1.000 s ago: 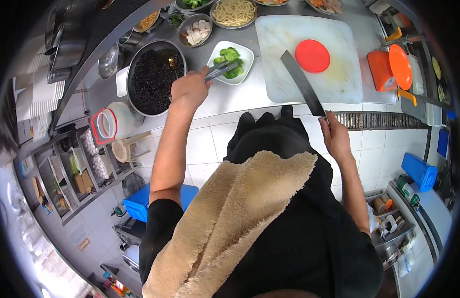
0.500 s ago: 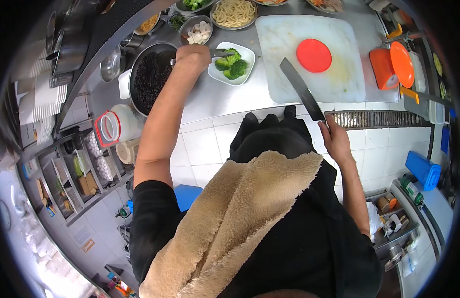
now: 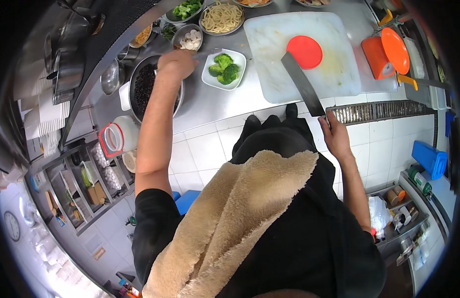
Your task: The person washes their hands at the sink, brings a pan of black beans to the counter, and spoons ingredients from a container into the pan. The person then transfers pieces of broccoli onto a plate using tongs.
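Note:
My left hand (image 3: 176, 65) is closed around metal tongs, mostly hidden beneath it, above the right side of a pan of dark food (image 3: 143, 87). Just beyond its fingers sits a bowl of white pieces (image 3: 191, 40). To its right, a white square dish (image 3: 206, 77) holds several broccoli florets (image 3: 225, 68). My right hand (image 3: 335, 135) grips a large knife (image 3: 304, 85) by its handle at the counter's front edge. The blade slants up over a white cutting board (image 3: 339, 59), its tip close to a red round lid (image 3: 305, 52).
Bowls of noodles (image 3: 222, 17) and greens (image 3: 186, 9) stand at the back of the counter. An orange container (image 3: 378, 57) is right of the board. A jar with a red rim (image 3: 124, 134) stands at the lower left, near a metal bowl (image 3: 112, 78).
My left hand has moved up and left with the tongs, away from the broccoli dish to over the pan. My right hand still holds the knife. The view has shifted slightly.

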Motion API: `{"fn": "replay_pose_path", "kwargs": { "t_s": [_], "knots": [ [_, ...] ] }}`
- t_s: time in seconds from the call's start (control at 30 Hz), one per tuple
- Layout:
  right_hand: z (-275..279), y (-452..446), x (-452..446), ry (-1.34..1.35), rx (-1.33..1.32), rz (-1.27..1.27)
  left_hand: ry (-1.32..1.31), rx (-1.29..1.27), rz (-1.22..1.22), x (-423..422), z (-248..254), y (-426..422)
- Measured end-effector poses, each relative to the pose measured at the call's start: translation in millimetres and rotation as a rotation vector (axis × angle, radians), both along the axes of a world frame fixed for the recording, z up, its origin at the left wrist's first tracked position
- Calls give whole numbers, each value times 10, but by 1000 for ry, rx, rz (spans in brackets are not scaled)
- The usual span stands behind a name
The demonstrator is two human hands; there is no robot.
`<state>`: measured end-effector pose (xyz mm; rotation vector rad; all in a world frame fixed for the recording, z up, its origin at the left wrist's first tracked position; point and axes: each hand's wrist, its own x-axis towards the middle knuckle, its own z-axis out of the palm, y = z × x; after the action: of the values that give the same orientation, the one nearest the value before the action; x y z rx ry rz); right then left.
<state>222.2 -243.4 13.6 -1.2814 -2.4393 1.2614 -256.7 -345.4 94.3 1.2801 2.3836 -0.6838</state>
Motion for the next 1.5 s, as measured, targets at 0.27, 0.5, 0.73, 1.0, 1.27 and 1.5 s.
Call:
{"fn": "replay_pose_path", "kwargs": {
  "t_s": [0.27, 0.5, 0.73, 1.0, 1.27, 1.5],
  "knots": [
    [-9, -21, 5, -21, -29, 33, -21, -34, 11, 118, -441, -7],
    [-54, -102, 30, -42, -76, 27, -112, -112, 74, 64, -545, 40],
    [-48, -72, -6, -24, -37, 27, -94, 84, 113, 203, -136, -17],
    [52, -39, -237, -24, -51, -54, -150, 123, 60, 989, -245, 585],
    [86, -88, -328, -39, -43, -31, -246, 44, 83, 1105, -216, 587],
    [113, -180, -385, -49, 103, 34, -155, 75, 46, 1015, -195, 495]
  ]
}}
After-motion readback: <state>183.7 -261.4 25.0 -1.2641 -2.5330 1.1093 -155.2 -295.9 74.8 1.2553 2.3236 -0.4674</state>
